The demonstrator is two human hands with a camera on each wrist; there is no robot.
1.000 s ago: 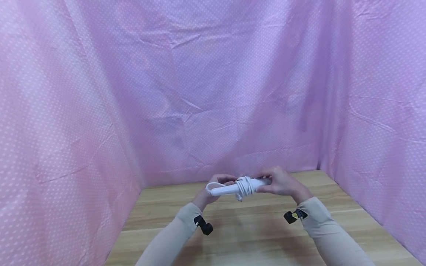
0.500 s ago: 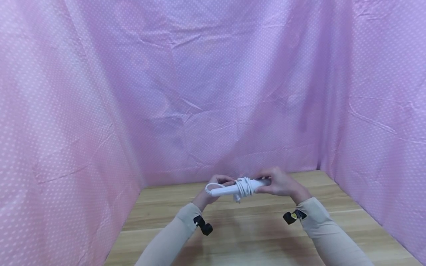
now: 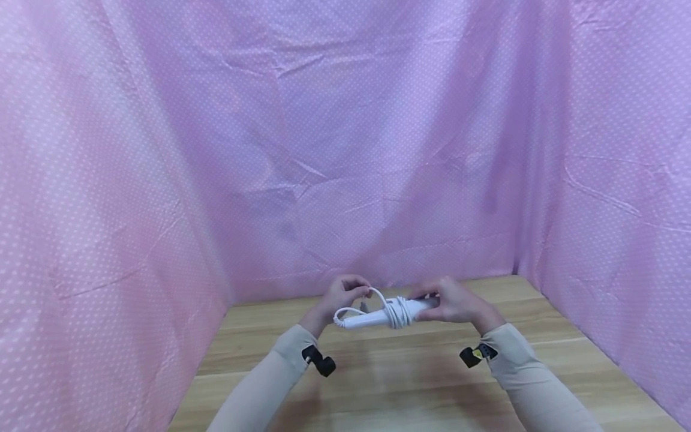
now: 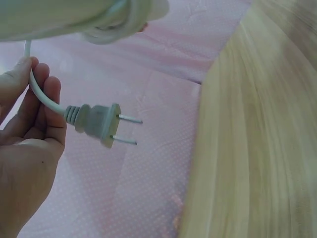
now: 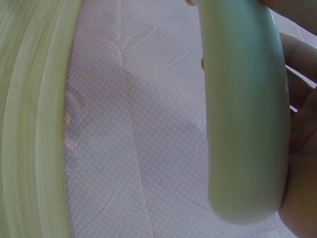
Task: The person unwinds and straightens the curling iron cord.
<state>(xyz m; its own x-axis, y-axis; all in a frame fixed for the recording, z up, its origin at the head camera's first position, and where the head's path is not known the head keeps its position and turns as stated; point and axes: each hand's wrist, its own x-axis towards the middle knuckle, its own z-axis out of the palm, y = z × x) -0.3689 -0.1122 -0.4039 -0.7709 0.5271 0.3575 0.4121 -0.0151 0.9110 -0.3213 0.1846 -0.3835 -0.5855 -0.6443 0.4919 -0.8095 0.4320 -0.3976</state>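
In the head view, a slim white hair straightener (image 3: 367,320) is held above the table, lying nearly level. Several turns of its white power cord (image 3: 398,313) wrap round the middle. My right hand (image 3: 457,302) grips the right end; in the right wrist view the smooth rounded body (image 5: 245,119) fills the grasp. My left hand (image 3: 335,301) pinches a loose length of cord between thumb and fingertips, left of the coils. Below that pinch hangs the two-pin plug (image 4: 99,123), clear in the left wrist view. Another cord loop curves from the straightener's left tip.
A light wood table (image 3: 399,384) lies under both hands. Pink dotted cloth (image 3: 345,150) hangs at the back and along both sides. Each sleeved wrist carries a small black camera (image 3: 321,361).
My left hand has moved away from the coils, up and left, drawing out a length of cord with the plug. The straightener has dipped slightly; my right hand keeps its grip.
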